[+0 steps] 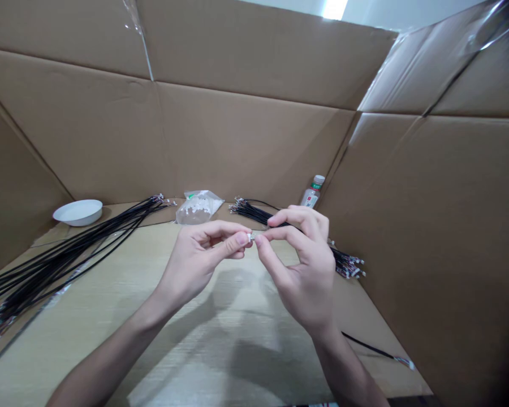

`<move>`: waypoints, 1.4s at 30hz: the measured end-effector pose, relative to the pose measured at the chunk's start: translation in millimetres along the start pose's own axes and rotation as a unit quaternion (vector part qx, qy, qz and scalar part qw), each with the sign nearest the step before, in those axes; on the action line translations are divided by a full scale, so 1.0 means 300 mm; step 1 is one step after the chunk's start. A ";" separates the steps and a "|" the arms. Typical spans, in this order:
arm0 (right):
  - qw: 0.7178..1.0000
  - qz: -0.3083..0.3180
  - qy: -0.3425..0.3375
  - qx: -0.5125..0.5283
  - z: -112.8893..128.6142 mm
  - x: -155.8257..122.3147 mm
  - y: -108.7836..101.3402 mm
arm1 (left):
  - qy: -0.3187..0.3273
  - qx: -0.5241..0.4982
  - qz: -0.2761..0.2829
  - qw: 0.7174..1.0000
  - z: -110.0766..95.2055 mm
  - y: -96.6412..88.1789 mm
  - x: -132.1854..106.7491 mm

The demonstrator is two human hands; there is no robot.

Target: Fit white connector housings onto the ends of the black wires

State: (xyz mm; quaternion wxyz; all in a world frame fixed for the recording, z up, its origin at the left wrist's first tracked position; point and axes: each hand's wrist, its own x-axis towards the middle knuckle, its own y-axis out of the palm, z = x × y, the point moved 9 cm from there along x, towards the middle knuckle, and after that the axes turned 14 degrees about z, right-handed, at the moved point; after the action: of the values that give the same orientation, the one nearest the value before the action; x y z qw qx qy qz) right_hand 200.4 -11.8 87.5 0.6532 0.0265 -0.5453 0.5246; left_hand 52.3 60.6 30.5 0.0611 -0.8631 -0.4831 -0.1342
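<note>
My left hand (pixel 203 254) and my right hand (pixel 299 265) meet above the middle of the wooden table (pixel 110 333). Both pinch one tiny white connector (pixel 250 237) between thumb and forefinger tips. A black cable (pixel 373 350) runs out from under my right wrist towards the table's right edge and ends in a small connector. Whether this cable joins the pinched piece is hidden by my right hand. Behind my right hand lies a bundle of black cables (pixel 258 215) with connector ends.
A long bundle of black cables (pixel 59 254) lies across the left side. A white bowl (pixel 78 212) sits at the back left, a clear bag of small white parts (pixel 197 207) at the back centre, a bottle (pixel 313 192) at the back right. Cardboard walls (pixel 428 226) enclose the table.
</note>
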 end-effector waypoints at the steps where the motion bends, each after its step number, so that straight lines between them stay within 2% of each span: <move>1: 1.000 -0.002 -0.008 -0.013 0.005 -0.002 -0.002 | -0.002 0.000 0.006 1.000 0.002 0.002 0.002; 4: 0.999 0.000 -0.017 -0.037 0.012 -0.005 -0.002 | -0.003 0.004 0.018 1.000 0.010 0.005 0.006; 10: 0.999 0.003 -0.026 -0.023 0.017 -0.007 0.017 | 0.008 0.015 -0.009 1.000 0.009 0.005 -0.001; 16: 0.998 -0.047 -0.036 0.002 0.015 -0.021 0.028 | 0.012 0.001 -0.035 0.999 0.006 0.015 -0.010; 20: 0.995 -0.075 -0.055 0.017 0.013 -0.028 0.032 | 0.014 -0.038 -0.004 0.999 0.035 0.033 0.003; 25: 0.996 -0.030 -0.015 0.089 -0.044 -0.001 0.041 | 0.009 -0.119 0.011 0.993 0.066 0.020 0.017; 30: 0.991 0.013 -0.009 0.135 -0.065 0.018 0.037 | 0.004 -0.102 0.020 0.995 0.045 0.002 0.018; 35: 0.992 0.014 -0.017 0.124 -0.053 0.020 0.026 | 0.008 -0.073 0.043 0.996 0.027 0.011 0.018; 38: 0.996 0.012 -0.026 0.082 -0.037 0.019 0.024 | 0.012 -0.063 0.043 0.997 0.021 0.012 0.013; 42: 0.997 -0.008 -0.082 -0.002 0.007 0.009 0.018 | 0.017 -0.063 0.042 0.997 0.017 0.014 0.008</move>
State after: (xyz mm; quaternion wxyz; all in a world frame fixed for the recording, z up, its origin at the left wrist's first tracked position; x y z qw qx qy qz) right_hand 194.7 -8.9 87.6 0.6103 0.0730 -0.5979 0.5145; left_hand 58.0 61.5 26.6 0.0206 -0.8821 -0.4364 -0.1760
